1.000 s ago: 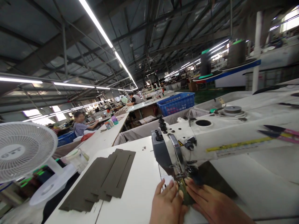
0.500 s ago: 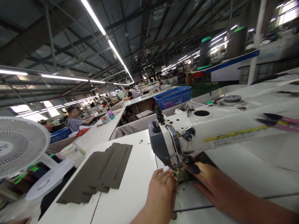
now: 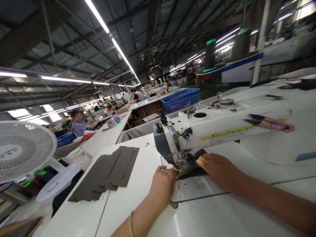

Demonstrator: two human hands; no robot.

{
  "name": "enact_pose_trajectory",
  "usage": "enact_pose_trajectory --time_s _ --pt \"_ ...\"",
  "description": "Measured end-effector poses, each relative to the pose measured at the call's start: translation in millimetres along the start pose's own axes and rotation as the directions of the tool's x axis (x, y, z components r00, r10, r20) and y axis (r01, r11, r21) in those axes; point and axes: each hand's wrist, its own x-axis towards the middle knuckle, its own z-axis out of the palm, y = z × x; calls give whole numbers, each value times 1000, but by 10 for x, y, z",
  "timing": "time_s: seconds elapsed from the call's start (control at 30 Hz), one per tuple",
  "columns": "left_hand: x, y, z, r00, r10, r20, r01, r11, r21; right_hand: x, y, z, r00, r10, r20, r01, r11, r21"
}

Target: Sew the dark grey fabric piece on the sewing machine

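A sewing machine (image 3: 172, 141) stands in front of me, its presser foot (image 3: 181, 168) low over the metal plate. My left hand (image 3: 163, 184) is just left of the foot, fingers curled together; a bit of white shows at the fingertips, and what they hold is hidden. On the other side, my right hand (image 3: 214, 164) is closed on a dark fabric piece (image 3: 200, 153) beside the needle area. Part of that piece lies hidden under the hand and the machine head. Left of the machine, a fanned stack of dark grey-brown fabric pieces (image 3: 106, 172) rests on the white table (image 3: 130, 210).
Pink-handled thread snips (image 3: 276, 124) lie against the machine arm near a yellow tape measure (image 3: 222, 133). A white fan (image 3: 24, 151) stands at the left. Behind the machine is a blue basket (image 3: 181, 100). A co-worker (image 3: 79, 125) sits farther back at the left.
My right hand has shifted back from the needle area and now pinches the dark piece behind it. My left hand stays beside the foot. The view has turned slightly right.
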Motion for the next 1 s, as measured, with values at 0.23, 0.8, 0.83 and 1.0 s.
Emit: enact_pose_trajectory --time_s 0.23,0.8,0.83,1.0 --pt "-164 34 101 990 107 -91 -107 994 9 33 -307 50 975 -83 -207 84 996 -3" --pt "-58 -132 269 938 238 -251 -213 969 121 204 -417 234 961 -42 -274 78 990 121" --pt "-45 -148 283 938 237 -252 -213 970 120 221 -410 239 960 -34 -278 70 991 118" --pt "-4 -192 330 942 203 -268 -185 979 91 194 -362 340 970 4 -244 37 986 165"
